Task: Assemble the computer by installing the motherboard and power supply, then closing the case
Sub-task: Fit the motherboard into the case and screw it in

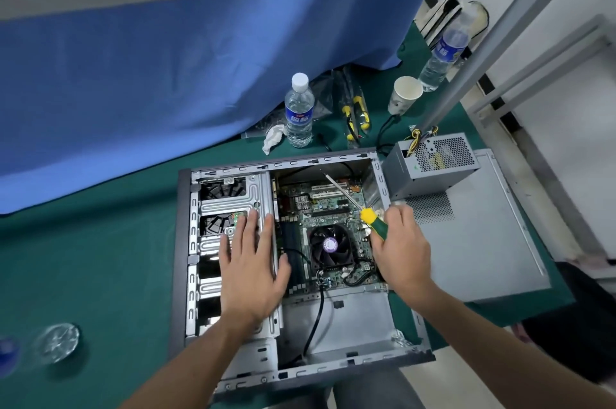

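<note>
While gripping a screwdriver (pixel 353 205), right hand (pixel 398 247) (fingers curled).

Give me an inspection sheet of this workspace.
Surface: green cloth.
Job's things: open case with motherboard inside; power supply outside, on the side panel.
Clutter: two bottles, paper cup, tissue.
Grips: left hand flat on the drive cage; right hand holds a screwdriver, tip over the board.
Cables: black cable in case; supply wires.
Surroundings: blue cloth, grey frame.
</note>
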`<state>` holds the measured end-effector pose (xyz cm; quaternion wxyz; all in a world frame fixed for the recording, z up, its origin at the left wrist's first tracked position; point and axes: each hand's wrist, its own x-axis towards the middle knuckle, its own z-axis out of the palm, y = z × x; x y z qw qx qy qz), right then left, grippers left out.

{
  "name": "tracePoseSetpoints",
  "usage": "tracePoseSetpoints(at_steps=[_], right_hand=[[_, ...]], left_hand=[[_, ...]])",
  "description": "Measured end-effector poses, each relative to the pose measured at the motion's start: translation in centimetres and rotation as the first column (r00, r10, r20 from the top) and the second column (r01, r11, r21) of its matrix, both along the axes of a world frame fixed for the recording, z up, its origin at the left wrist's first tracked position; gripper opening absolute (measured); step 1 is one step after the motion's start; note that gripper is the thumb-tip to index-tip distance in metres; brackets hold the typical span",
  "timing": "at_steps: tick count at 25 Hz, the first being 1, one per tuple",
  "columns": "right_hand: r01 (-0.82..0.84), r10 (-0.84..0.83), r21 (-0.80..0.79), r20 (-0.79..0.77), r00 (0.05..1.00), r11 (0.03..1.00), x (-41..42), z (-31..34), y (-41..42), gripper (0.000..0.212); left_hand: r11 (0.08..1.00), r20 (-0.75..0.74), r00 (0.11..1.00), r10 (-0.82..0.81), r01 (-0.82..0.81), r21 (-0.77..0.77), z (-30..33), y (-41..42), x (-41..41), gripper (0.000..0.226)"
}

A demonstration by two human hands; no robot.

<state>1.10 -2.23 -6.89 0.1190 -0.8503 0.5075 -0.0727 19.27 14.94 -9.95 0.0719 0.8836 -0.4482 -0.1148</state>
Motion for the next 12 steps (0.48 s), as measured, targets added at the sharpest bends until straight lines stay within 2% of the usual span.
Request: tracePoseSetpoints(at_steps=[12], right_hand=[[-0.025,0.027,-0.033,0.07,0.997,0.999,-0.05,-0.05,-0.07,0.037]], left_hand=[[1.0,0.001,1.0,0.002,-0.002,-0.001,-0.22,0.09,0.18,0.075]])
